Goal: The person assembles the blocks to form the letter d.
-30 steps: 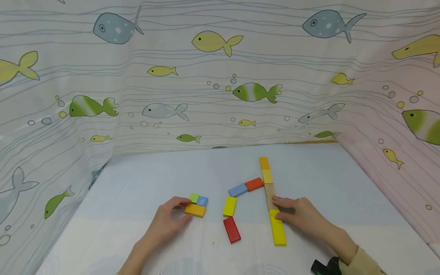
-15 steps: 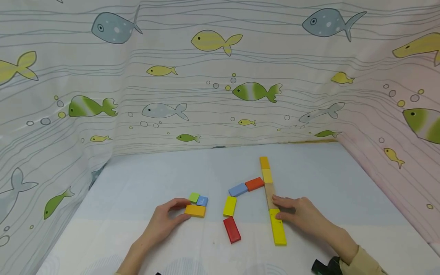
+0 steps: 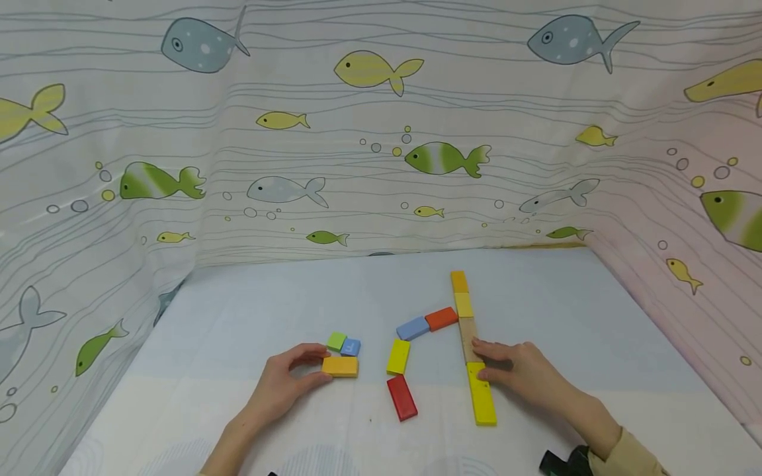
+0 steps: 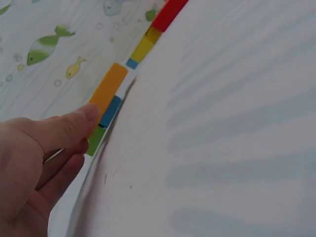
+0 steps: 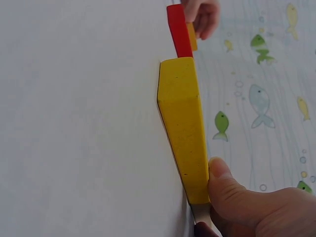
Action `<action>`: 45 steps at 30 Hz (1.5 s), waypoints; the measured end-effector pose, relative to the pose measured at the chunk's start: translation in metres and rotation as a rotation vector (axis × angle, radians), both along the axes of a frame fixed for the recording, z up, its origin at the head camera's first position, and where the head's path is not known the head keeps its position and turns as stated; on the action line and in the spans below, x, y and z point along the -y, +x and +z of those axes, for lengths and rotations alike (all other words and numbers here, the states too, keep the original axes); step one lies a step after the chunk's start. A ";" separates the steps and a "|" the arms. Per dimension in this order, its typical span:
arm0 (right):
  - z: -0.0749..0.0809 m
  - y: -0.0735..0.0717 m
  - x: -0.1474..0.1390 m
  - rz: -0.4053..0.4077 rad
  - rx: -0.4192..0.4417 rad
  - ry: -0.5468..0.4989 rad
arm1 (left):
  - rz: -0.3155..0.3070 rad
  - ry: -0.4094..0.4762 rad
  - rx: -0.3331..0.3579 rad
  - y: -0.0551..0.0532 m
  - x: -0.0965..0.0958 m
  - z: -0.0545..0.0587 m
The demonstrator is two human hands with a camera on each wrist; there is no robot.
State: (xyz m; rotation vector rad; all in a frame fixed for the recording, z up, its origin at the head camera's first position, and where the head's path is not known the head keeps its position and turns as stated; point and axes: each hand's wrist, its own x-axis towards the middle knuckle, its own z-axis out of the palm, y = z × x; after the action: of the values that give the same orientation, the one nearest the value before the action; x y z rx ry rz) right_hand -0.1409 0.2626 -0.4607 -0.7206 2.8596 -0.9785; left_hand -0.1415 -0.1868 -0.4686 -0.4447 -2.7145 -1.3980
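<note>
My left hand point(image 3: 288, 377) pinches the left end of an orange block point(image 3: 341, 367), thumb in front and fingers behind; in the left wrist view, the thumb presses its face. Just behind that block lie a small green block point(image 3: 336, 342) and a small blue block point(image 3: 350, 347). My right hand point(image 3: 532, 373) lies along the right side of a straight row of blocks. Its index fingertip touches the plain wooden block point(image 3: 467, 337), and its thumb touches the side of the long yellow block point(image 3: 482, 395), also seen in the right wrist view.
Beyond the wooden block, the row continues with a light yellow block point(image 3: 464, 305) and an orange-yellow one point(image 3: 459, 281). A curve of red-orange point(image 3: 442, 318), light blue point(image 3: 413, 328), yellow point(image 3: 398, 357) and red point(image 3: 402, 398) blocks bends left from it. A fish-print sheet hangs behind the table point(image 3: 268, 284).
The orange block in my left hand has turned slightly to lie level and come a little nearer, with a wider gap behind it to the green block. The right hand stays still.
</note>
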 end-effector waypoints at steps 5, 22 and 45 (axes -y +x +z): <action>0.001 0.001 0.001 0.006 -0.014 -0.005 | -0.038 0.031 0.015 0.005 -0.010 0.002; -0.003 -0.001 0.001 0.001 -0.009 -0.016 | -0.199 0.036 0.071 0.022 -0.074 0.006; 0.000 0.000 0.003 0.000 -0.020 0.006 | -0.407 0.060 -0.041 0.037 -0.123 -0.002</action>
State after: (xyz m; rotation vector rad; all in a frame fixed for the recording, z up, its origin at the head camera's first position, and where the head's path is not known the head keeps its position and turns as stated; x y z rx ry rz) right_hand -0.1408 0.2598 -0.4603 -0.7339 2.8783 -0.9684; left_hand -0.1048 -0.0642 -0.4705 -1.0554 -2.6392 -1.5251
